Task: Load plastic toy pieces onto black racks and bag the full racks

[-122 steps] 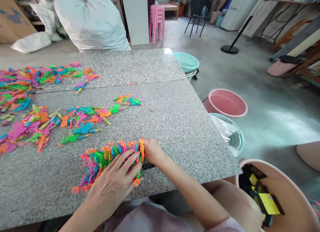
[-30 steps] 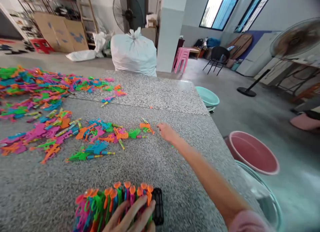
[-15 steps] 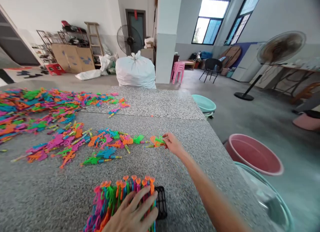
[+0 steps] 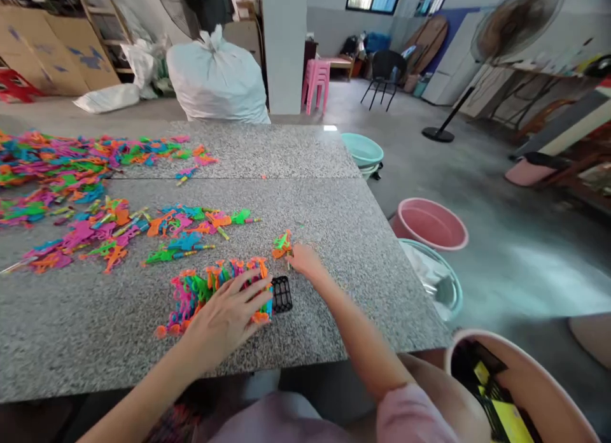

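Note:
My left hand (image 4: 226, 309) rests with spread fingers over a packed row of colourful plastic toy guns (image 4: 191, 290). Orange suction-cup tips stick out along the row's edges. The toys stand in a black plastic rack (image 4: 282, 295), whose bare end shows to the right of my fingers. Just beyond that end, my right hand (image 4: 305, 260) is closed on small toy guns (image 4: 281, 244), green and orange, held just above or on the table; which cannot be told. My fingertips there are partly hidden.
Loose toy guns lie in a cluster (image 4: 119, 230) and a larger heap (image 4: 57, 156) on the speckled stone table (image 4: 315, 201). A pink tub (image 4: 432, 223), teal basins (image 4: 363, 150) and a peach bin (image 4: 525, 366) stand beyond the right edge. A white sack (image 4: 217, 80) stands behind.
My right hand has come back toward the rack with the toy guns in it. My left hand stays on the row. The view has tipped downward and shows more of the table's near edge.

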Tool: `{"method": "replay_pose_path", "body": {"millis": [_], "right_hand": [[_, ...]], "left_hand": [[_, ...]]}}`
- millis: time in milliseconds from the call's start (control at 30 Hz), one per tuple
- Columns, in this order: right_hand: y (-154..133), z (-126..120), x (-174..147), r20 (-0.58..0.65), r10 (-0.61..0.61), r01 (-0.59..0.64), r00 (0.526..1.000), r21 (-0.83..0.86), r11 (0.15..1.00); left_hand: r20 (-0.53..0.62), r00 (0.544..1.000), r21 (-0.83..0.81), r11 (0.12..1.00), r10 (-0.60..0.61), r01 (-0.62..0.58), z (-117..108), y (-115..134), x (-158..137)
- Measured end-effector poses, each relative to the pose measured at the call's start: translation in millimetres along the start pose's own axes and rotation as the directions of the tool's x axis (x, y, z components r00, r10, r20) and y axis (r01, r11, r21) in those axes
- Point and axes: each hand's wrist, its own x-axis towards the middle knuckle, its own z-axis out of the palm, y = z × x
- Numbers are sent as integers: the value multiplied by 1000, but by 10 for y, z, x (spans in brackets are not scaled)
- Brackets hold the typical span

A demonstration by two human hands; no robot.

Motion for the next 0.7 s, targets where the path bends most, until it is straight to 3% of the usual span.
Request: {"method": "replay_pose_path", "body": {"millis": [167, 367, 467, 567, 700], "right_hand": [[102, 149, -182, -3, 105, -104, 994, 72, 992], [121, 131, -290, -36, 83, -77, 996, 151, 986], [141, 173, -350, -52, -11, 26, 999, 311, 950], [102, 316, -401, -83, -170, 188, 982, 510, 839], [-32, 461, -361, -102, -285, 297, 953, 502, 812]], "left_hand": [[16, 998, 17, 998, 64, -64, 21, -85, -7], [12, 998, 45, 997, 59, -60, -1, -84, -31], [31, 998, 19, 999, 49, -50, -29, -62, -41], [50, 998, -2, 999, 35, -35, -36, -54, -35], [68, 997, 17, 999, 31, -32, -59, -36, -4]]}}
